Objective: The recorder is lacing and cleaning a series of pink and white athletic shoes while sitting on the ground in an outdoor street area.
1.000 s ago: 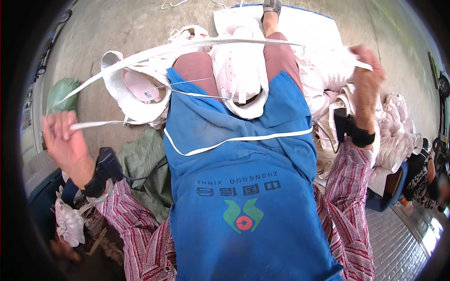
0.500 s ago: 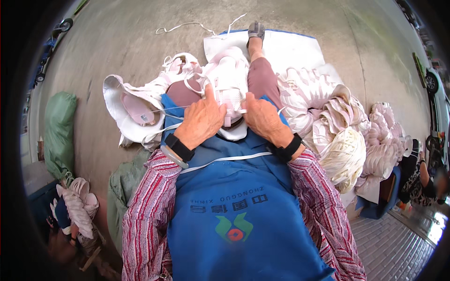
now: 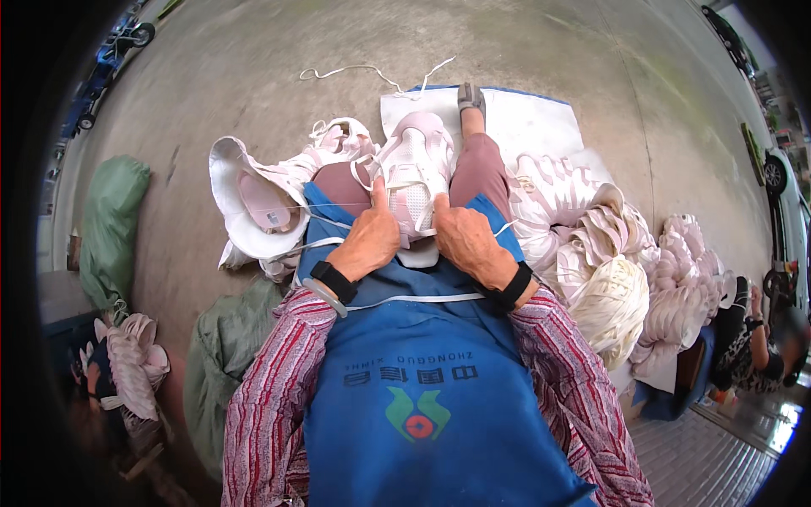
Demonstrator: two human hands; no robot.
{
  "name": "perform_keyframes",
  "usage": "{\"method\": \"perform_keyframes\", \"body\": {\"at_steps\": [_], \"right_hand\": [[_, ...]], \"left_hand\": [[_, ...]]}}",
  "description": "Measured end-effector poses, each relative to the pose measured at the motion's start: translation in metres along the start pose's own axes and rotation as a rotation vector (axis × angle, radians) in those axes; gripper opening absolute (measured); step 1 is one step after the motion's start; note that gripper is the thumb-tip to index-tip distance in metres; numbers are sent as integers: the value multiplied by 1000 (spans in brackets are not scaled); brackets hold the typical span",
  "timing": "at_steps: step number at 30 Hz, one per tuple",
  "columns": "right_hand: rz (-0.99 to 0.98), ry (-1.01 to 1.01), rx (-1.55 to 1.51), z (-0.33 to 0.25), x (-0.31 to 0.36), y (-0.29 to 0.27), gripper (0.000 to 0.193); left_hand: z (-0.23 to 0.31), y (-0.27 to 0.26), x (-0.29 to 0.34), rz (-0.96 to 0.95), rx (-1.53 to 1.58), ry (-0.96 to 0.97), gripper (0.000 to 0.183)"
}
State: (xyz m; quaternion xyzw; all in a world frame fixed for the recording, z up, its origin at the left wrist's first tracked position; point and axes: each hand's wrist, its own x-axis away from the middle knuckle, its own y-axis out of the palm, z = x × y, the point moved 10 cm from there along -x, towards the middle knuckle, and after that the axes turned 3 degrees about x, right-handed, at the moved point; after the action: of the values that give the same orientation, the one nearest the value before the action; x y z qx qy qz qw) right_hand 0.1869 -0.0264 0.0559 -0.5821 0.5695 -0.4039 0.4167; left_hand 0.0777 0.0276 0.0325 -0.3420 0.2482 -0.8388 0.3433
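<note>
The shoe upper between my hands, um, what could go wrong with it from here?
The shoe upper sits between the knees, so it might twist or slip if the left hand and right hand move unevenly.

The white strand by the left wrist could catch on the black wristband.

The stacked shoe uppers beside the right knee might topple if nudged.

Soft, diffuse light falling across concrete floor [image 3: 541,51]; white sheet [image 3: 532,118] washing out, losing texture. Glare flaring at brick paving's [image 3: 714,448] right edge. Lower left sinking into shadow. Fisheye rim curving floor's side edges, blackening corners; outer details blurring.
</note>
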Motion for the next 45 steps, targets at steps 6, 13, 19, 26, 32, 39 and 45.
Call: {"method": "perform_keyframes", "body": {"at_steps": [6, 13, 19, 26, 32, 39, 45], "right_hand": [[27, 5, -76, 9, -5, -4, 18], [31, 0, -125, 4, -10, -8, 18], [-15, -28, -173, 9, -4, 0, 19], [22, -7, -286, 8, -4, 5, 22], [33, 30, -317, 18, -3, -4, 21], [78, 5, -360, 12, -6, -15, 22], [-24, 17, -200, 4, 0, -4, 32]], "left_hand": [[-15, -6, -9, 67, 54, 39, 66], [-3, -4, -4, 68, 123, 95, 67], [-5, -3, -3, -10, 57, 26, 66], [-6, -5, 4, 90, 89, 78, 65], [44, -31, 35, 148, -37, 285, 57], [43, 2, 31, 110, -450, 399, 63], [39, 11, 27, 77, -491, 406, 73]]}}
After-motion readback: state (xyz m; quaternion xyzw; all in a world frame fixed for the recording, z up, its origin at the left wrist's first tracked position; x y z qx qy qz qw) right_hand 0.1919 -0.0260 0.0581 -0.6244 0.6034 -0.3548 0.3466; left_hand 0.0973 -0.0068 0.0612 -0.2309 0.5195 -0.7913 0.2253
